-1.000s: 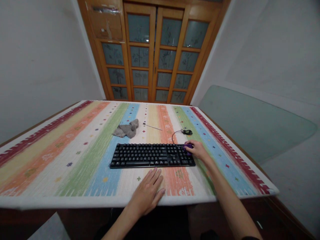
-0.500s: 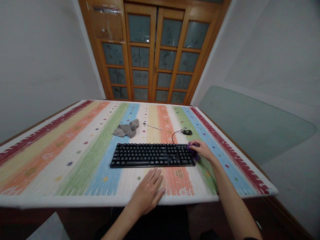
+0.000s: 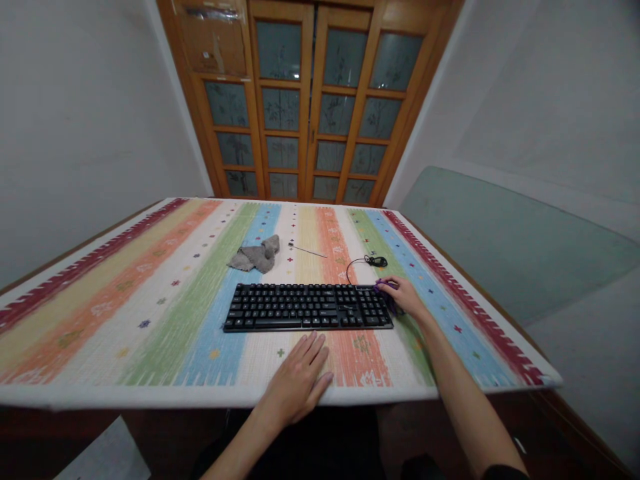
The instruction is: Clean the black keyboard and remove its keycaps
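Note:
A black keyboard (image 3: pixel 307 308) lies on the striped tablecloth in front of me. At its right end my right hand (image 3: pixel 404 297) is closed on a dark purple cloth (image 3: pixel 395 308), which touches the upper right corner of the keyboard; much of the cloth is hidden by the fingers. My left hand (image 3: pixel 300 377) rests flat on the tablecloth just below the keyboard, fingers stretched out and holding nothing. Behind the keyboard lies a crumpled grey cloth (image 3: pixel 256 256). A thin dark stick with a small head (image 3: pixel 309 251) lies to the right of it.
The keyboard's black cable (image 3: pixel 376 261) lies bundled behind its right half. The striped tablecloth (image 3: pixel 165 293) covers the table to its white front edge. Wooden doors with glass panes (image 3: pixel 313 107) stand beyond, and a greenish glass sheet (image 3: pixel 510 247) is on the right.
My right hand stays by the keyboard's right corner with the purple cloth, its grip shifted slightly. The whole view has moved a little; my left hand remains flat on the table.

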Available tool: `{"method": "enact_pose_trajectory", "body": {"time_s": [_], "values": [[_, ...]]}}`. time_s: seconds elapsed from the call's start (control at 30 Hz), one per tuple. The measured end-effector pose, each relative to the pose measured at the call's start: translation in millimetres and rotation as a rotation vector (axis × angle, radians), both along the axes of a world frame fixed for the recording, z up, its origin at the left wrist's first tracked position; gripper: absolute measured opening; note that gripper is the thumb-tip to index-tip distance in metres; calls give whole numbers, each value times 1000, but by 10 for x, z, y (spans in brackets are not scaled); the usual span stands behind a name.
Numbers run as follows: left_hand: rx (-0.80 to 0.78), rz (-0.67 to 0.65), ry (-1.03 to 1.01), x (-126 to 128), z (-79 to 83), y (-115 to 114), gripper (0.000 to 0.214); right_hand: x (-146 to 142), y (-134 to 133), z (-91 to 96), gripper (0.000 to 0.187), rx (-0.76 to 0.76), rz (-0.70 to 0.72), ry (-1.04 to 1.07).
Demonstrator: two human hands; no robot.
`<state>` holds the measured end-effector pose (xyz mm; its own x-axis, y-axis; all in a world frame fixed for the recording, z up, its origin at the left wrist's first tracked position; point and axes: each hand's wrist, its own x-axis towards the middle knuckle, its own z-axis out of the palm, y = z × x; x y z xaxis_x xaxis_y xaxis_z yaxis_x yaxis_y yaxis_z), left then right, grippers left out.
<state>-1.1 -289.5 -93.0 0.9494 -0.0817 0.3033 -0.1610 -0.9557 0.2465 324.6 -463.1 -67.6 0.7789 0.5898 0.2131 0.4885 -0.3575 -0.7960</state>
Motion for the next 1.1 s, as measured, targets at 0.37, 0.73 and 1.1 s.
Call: {"method": "enact_pose_trajectory", "body": {"time_s": [0.37,0.73,1.1], "values": [[16,0,-6,4,27,-8,43,-70,-141,30,25,20,238,-38],[34,-6,-36,13,-22,-1,43,-171,-193,-95,17,15,85,-269],[27,-1,-75,19,-32,3,43,-392,-333,-61,10,-112,106,-328]]}}
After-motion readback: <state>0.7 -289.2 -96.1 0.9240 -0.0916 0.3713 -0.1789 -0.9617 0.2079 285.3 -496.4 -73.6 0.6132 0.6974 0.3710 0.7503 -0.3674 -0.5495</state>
